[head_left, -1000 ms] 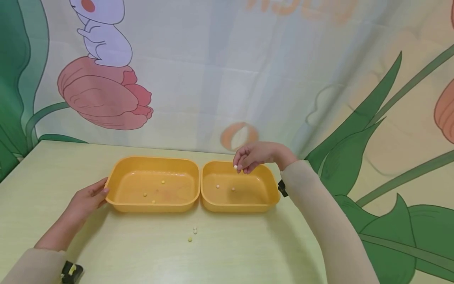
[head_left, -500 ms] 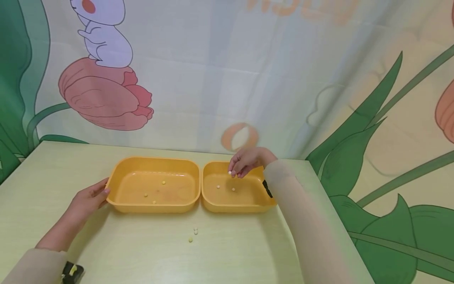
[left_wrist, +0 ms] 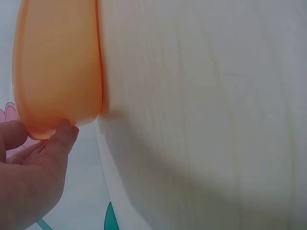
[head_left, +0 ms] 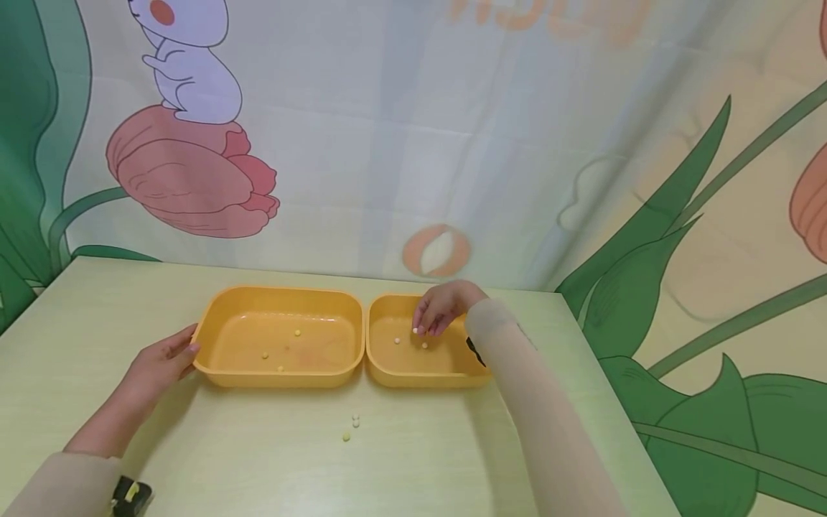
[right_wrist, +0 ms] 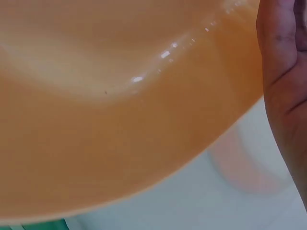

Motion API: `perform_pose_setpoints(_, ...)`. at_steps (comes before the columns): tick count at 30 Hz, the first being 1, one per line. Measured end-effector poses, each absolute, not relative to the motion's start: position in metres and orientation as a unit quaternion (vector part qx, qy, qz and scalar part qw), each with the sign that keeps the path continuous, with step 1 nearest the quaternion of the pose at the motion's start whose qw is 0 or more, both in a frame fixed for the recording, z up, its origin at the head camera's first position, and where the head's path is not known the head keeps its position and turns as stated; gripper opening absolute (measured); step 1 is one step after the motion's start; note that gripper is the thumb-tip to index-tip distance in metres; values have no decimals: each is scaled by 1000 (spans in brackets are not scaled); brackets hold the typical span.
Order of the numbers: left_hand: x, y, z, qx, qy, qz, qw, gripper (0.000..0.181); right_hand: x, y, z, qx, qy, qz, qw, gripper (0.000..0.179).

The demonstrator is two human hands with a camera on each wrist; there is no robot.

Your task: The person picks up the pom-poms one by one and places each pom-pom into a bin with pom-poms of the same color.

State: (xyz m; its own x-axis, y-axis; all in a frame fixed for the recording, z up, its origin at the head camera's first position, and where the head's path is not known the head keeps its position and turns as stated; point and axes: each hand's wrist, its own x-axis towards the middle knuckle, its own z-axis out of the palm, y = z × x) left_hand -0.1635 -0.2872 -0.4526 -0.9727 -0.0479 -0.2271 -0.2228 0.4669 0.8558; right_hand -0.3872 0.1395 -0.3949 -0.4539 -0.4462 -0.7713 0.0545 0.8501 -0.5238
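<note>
Two yellow plastic trays stand side by side on the table. At the end of the larger left tray [head_left: 278, 378], my left hand [head_left: 145, 370] holds the wall; the left wrist view shows its fingers [left_wrist: 62, 139] against the outside. My right hand [head_left: 442, 305] is lowered inside the smaller right tray [head_left: 429, 379]. Between thumb and fingertips it pinches a small white bead [head_left: 415, 331]. Two more pale beads lie on that tray's floor, one being a white bead [head_left: 397, 341]. In the left tray lie three yellow beads, including a yellow bead [head_left: 297, 333].
In front of the trays, a yellow bead [head_left: 346, 436] and two white beads [head_left: 356, 421] lie on the pale wooden table [head_left: 271, 452]. A printed cloth [head_left: 323, 143] with flowers and a rabbit hangs behind the table's back edge.
My right hand has moved left and down into the right tray with the white bead still pinched. The left hand and both trays have stayed in place.
</note>
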Motion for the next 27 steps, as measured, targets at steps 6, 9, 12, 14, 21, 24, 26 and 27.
perform_pose_setpoints(6,-164,-288,-452,-83,852,509,86,62,-383,134,-403,-117,810,-236,525,10)
perform_pose_setpoints(9,-164,-289,-452,-85,852,508,89,63,-381,131,-405,-112,810,-229,528,10)
perform_pose_setpoints(12,-164,-289,-452,-86,853,507,91,63,-380,128,-408,-114,809,-213,536,10)
perform_pose_setpoints(14,-164,-289,-451,-88,854,504,91,64,-381,126,-410,-118,807,-203,542,10)
perform_pose_setpoints(21,-164,-287,-451,-91,849,513,92,63,-382,123,-418,-113,809,-180,548,11)
perform_pose_setpoints(24,-164,-287,-451,-92,848,513,93,63,-379,121,-415,-105,813,-175,545,10)
perform_pose_setpoints(26,-165,-288,-451,-90,848,513,92,62,-377,120,-414,-101,816,-171,543,9)
perform_pose_setpoints(27,-165,-288,-451,-91,850,511,92,63,-376,119,-413,-100,817,-169,543,9)
